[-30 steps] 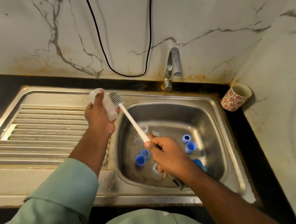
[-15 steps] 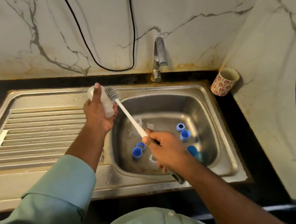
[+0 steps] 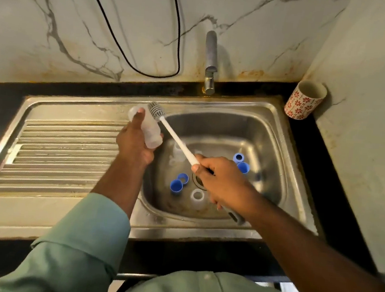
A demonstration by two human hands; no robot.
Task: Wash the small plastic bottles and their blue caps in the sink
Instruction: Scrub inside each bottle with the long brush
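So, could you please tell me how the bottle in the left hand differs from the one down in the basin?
The held bottle is gripped by the left hand above the sink's rim, tilted, with the brush head against its side. The basin bottle rests untouched on the sink floor near the drain, its open mouth facing the camera. Both are small, translucent white and uncapped.
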